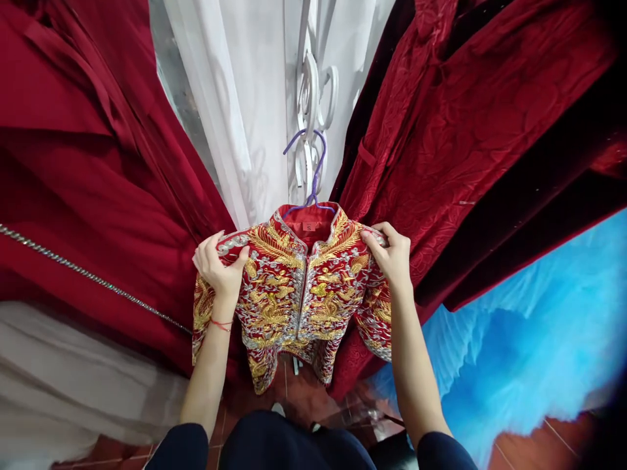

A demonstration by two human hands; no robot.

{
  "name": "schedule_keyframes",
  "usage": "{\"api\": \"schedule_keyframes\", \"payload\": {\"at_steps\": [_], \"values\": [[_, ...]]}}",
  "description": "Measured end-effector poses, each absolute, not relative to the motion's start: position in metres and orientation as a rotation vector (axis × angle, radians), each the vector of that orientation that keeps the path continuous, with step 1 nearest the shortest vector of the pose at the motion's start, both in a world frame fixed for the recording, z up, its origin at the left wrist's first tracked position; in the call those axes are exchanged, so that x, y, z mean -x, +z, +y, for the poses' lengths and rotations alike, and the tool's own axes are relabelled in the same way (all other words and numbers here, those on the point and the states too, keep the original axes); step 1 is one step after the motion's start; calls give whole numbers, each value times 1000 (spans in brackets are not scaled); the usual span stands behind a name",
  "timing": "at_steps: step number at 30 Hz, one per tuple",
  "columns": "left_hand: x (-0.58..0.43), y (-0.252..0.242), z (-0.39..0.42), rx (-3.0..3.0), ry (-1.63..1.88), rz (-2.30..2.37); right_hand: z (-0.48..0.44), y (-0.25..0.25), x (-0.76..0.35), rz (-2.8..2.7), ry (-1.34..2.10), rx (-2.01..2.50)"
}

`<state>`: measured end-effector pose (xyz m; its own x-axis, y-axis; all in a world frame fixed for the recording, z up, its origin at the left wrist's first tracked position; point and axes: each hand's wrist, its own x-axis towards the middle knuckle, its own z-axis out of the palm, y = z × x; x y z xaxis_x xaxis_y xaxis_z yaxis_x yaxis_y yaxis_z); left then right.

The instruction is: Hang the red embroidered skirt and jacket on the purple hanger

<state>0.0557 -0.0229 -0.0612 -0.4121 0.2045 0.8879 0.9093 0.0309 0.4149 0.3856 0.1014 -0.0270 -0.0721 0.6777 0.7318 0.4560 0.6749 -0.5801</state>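
A red jacket (pixel 298 294) thick with gold and silver embroidery hangs in front of me on a purple hanger (pixel 313 170). The hanger's hook catches on a white scrolled metal grille (pixel 313 85). My left hand (pixel 218 264) is closed on the jacket's left shoulder. My right hand (pixel 389 254) pinches the right shoulder seam. Both sleeves droop down beside my forearms. A thin red string circles my left wrist.
Dark red garments (pixel 88 183) hang close on the left, one edged with a sparkling chain trim (pixel 88 277). Red patterned and velvet robes (pixel 470 130) hang on the right. A blue tulle dress (pixel 529 326) spreads at lower right, white fabric (pixel 59 385) at lower left. Red floor tiles lie below.
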Motion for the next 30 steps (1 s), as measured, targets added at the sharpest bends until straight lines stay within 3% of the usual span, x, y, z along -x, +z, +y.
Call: {"api": "schedule_keyframes", "payload": {"at_steps": [25, 30], "values": [[-85, -63, -70, 1271, -1353, -1892, 120, -54, -403, -1745, 217, 896], [-117, -73, -71, 1123, -1310, -1918, 90, -61, -391, -1588, -50, 865]]}}
